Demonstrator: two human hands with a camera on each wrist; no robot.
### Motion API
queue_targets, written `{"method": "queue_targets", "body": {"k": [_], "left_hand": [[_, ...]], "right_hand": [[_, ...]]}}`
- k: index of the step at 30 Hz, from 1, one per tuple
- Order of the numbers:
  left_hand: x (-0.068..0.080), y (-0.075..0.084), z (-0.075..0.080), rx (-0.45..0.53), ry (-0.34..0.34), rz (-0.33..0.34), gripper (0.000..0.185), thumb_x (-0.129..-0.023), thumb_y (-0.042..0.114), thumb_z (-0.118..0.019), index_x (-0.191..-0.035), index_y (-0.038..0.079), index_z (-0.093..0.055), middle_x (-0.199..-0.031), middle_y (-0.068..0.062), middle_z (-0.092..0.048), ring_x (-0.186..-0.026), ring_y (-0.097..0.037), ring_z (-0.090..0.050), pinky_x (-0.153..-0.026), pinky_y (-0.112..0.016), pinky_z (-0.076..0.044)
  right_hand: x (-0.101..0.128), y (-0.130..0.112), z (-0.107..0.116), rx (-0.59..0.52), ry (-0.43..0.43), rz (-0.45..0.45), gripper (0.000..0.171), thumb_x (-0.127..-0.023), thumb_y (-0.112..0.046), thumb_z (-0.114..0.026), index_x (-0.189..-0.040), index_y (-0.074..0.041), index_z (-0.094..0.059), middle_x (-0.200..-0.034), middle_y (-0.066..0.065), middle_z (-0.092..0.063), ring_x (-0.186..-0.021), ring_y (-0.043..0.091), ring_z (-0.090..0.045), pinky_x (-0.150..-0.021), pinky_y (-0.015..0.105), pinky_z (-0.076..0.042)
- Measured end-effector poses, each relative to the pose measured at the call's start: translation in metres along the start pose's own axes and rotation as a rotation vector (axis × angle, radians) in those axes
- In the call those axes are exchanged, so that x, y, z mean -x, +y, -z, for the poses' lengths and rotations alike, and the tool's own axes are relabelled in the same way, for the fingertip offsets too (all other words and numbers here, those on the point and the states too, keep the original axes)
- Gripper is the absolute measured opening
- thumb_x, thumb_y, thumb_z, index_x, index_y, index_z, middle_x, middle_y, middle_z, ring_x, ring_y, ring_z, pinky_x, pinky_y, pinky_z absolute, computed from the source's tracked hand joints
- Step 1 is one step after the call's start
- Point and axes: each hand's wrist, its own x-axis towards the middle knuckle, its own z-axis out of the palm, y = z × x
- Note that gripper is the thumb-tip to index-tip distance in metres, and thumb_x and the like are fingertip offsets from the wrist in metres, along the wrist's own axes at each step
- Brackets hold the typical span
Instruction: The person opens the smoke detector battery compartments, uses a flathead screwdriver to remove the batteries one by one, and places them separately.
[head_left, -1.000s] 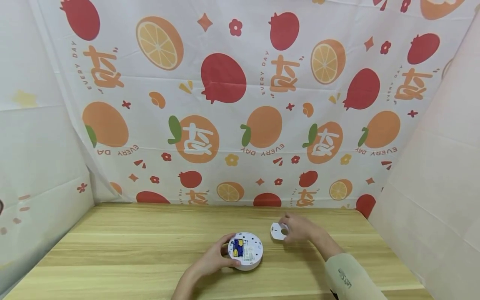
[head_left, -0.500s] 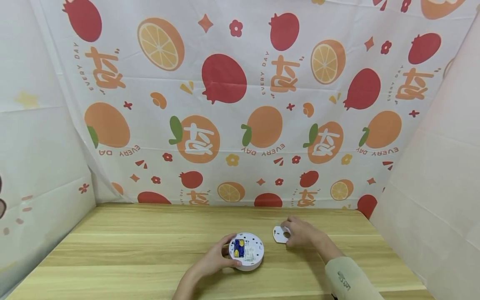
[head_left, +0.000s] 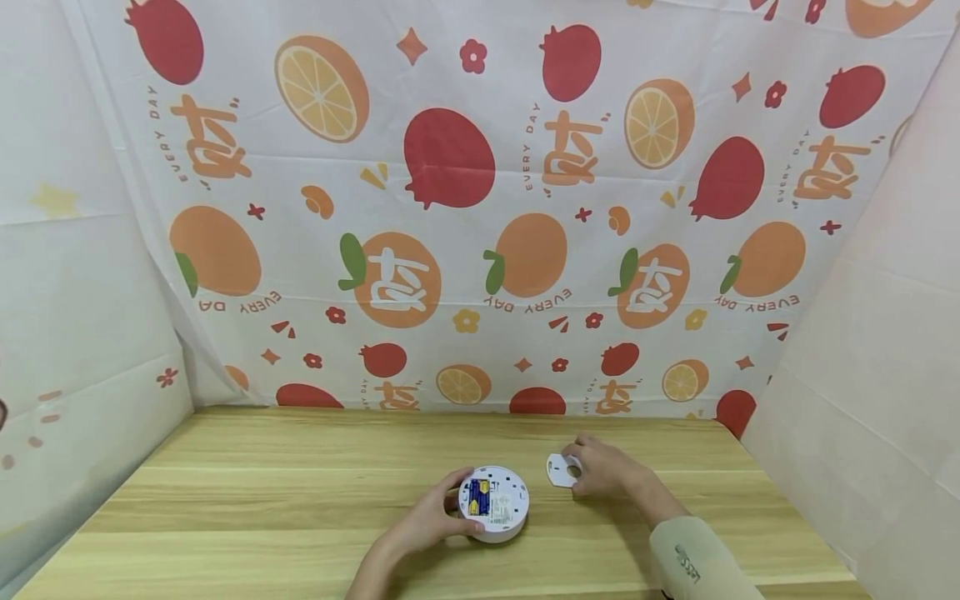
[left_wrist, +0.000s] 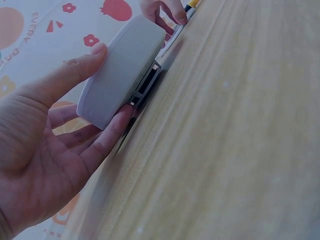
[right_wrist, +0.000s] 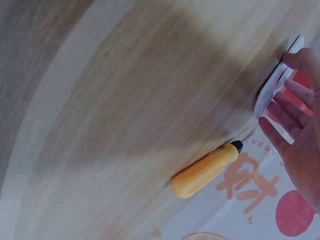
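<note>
The left hand [head_left: 435, 514] holds one round white device [head_left: 506, 504] at its side, thumb and fingers curled around it, on or just above the counter [head_left: 300, 500]. Its upper face carries two batteries [head_left: 478, 497]; only the left wrist view shows the dark slots [left_wrist: 145, 82] beneath its side. Farther, the right hand [head_left: 600, 467] pinches one white plate [head_left: 557, 471] between thumb and fingers. Near the plate lies one yellow screwdriver [right_wrist: 205, 172], clear in the right wrist view, hidden in the head view. Behind hangs one fruit-printed cloth [head_left: 465, 267].
</note>
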Motion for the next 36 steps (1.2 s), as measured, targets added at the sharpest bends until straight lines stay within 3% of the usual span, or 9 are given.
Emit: {"method": "queue_targets", "body": {"k": [8,25,28,32,36], "left_hand": [[0.000,0.000,0.001,-0.008,-0.001,0.013,0.086,-0.073,0.012,-0.077,-0.139,-0.008,-0.026,-0.135,-0.031,-0.034,-0.114,-0.046,-0.043,-0.095,-0.051,-0.039],[0.001,0.001,0.001,-0.053,-0.004,0.024,0.085,-0.075,0.018,-0.076,-0.139,-0.007,-0.026,-0.134,-0.032,-0.034,-0.114,-0.047,-0.042,-0.095,-0.052,-0.038],[0.003,0.003,0.001,-0.012,0.000,0.030,0.082,-0.076,0.014,-0.075,-0.139,-0.007,-0.027,-0.133,-0.032,-0.034,-0.115,-0.047,-0.041,-0.095,-0.054,-0.037],[0.004,0.006,0.003,0.107,0.009,0.033,0.069,-0.083,0.012,-0.068,-0.136,-0.010,-0.029,-0.134,-0.034,-0.030,-0.112,-0.044,-0.045,-0.087,-0.046,-0.048],[0.004,0.007,0.006,0.182,0.059,0.057,0.053,-0.088,0.012,-0.061,-0.127,-0.014,-0.036,-0.130,-0.035,-0.033,-0.096,-0.033,-0.057,-0.073,-0.039,-0.055]], "right_hand": [[0.001,0.000,0.001,-0.019,-0.012,-0.033,0.058,-0.065,-0.019,-0.073,-0.120,-0.009,-0.058,-0.114,0.004,-0.048,-0.092,0.018,-0.047,-0.086,0.039,-0.045],[0.003,0.001,0.002,0.009,0.011,-0.015,0.059,-0.066,-0.021,-0.070,-0.122,-0.009,-0.056,-0.119,0.006,-0.049,-0.104,0.023,-0.048,-0.091,0.042,-0.043],[0.005,0.005,0.004,0.027,0.050,0.025,0.055,-0.067,-0.019,-0.069,-0.120,-0.006,-0.057,-0.117,0.007,-0.051,-0.103,0.024,-0.049,-0.090,0.042,-0.044],[0.007,0.013,0.006,0.051,0.107,0.083,0.045,-0.073,-0.014,-0.067,-0.115,-0.002,-0.059,-0.113,0.011,-0.053,-0.102,0.027,-0.051,-0.087,0.043,-0.046],[0.012,0.022,0.010,0.050,0.137,0.083,0.039,-0.076,-0.009,-0.066,-0.113,0.000,-0.059,-0.112,0.014,-0.054,-0.104,0.031,-0.051,-0.087,0.046,-0.046]]}}
